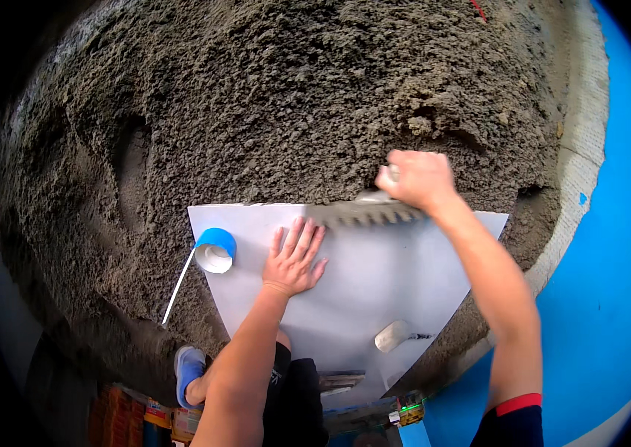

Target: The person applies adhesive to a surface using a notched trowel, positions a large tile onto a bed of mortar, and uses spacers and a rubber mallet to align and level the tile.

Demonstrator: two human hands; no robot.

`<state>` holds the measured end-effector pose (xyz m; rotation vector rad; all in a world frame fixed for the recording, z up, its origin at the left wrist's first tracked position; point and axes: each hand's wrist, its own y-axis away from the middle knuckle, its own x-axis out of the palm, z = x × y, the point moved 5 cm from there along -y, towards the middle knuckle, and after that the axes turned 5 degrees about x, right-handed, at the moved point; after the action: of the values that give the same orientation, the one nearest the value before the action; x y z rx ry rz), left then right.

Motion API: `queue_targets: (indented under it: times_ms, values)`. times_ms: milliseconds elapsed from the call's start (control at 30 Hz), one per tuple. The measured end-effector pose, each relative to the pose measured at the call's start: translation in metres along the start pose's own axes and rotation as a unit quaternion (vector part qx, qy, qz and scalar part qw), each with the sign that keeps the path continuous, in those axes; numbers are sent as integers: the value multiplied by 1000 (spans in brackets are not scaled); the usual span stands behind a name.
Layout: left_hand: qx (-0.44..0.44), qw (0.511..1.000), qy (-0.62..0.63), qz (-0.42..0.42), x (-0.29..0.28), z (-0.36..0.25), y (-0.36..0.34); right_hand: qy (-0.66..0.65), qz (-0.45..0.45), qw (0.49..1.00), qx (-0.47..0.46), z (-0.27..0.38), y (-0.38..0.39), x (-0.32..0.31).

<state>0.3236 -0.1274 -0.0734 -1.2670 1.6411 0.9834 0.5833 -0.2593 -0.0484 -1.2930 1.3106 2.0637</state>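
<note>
A large light-grey tile (360, 279) lies in front of me, its far edge against rough sandy mortar (278, 112). My left hand (297, 257) rests flat on it, fingers spread, left of the middle. A notched trowel (360, 214) is in my right hand (421, 179), fingers wrapped round its handle. The toothed edge points toward me, and the blade lies along the tile's far edge, slightly blurred. On the tile's left side sits a blue-and-white roll of tape (216, 250), a white strip trailing off it. Nearer me lies a pale, rounded tool head (393, 337) with a dark handle.
Mortar surrounds the tile, with hollows at the left and right. A pale fabric-like border (582, 141) separates it from a blue floor (598, 313) on the right. My blue shoe (190, 374) stands at lower left. A small device with green light (409, 410) is near the bottom.
</note>
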Motion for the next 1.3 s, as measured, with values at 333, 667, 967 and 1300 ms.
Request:
queue_targets:
  times_ms: [333, 667, 967, 1300]
  values:
    - [-8, 1000, 4, 16, -3, 5, 4, -4, -121, 993, 11, 21, -27, -33]
    - [-11, 1000, -7, 8, -6, 4, -1, 60, 174, 983, 27, 23, -21, -32]
    - [-4, 1000, 12, -8, -5, 0, -4, 14, -10, 999, -39, 97, -50, -1]
    - [-5, 1000, 15, -15, -5, 1, -4, 88, -190, 976, 66, -35, -67, -76]
